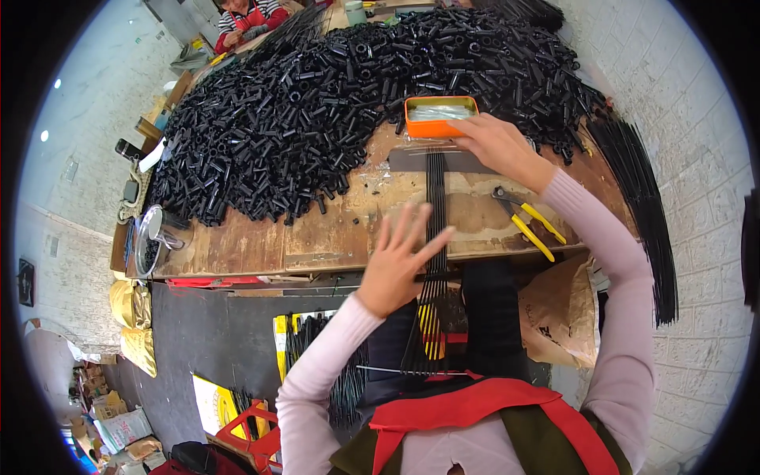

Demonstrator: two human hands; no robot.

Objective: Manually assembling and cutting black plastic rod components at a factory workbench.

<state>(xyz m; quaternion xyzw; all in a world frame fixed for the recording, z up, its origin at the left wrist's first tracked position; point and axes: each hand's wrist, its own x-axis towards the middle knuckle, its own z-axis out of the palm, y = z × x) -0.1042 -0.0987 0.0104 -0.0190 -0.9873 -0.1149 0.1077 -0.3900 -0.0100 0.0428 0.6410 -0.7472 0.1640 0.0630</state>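
Note:
My left hand [400, 257], fingers spread, hovers by the table's front edge beside a row of thin black rods [436, 194]. The rods lie side by side across the wood and run over the edge toward my lap. My right hand [499, 146] reaches forward with fingers stretched to the near right corner of an orange rectangular tin [435, 128]. Thin pale pieces [439, 112] lie inside the tin. Whether my right fingertips touch the tin or pinch something small cannot be made out. Beneath the rods' far ends is a flat dark strip [408, 161].
A large heap of short black tubes [293, 119] covers the far and left table [317, 245]. Yellow-handled pliers [529, 224] lie at the right. Long black rods [637, 206] hang over the right edge. A metal cup [162, 229] stands left. Another person [245, 22] sits beyond the heap.

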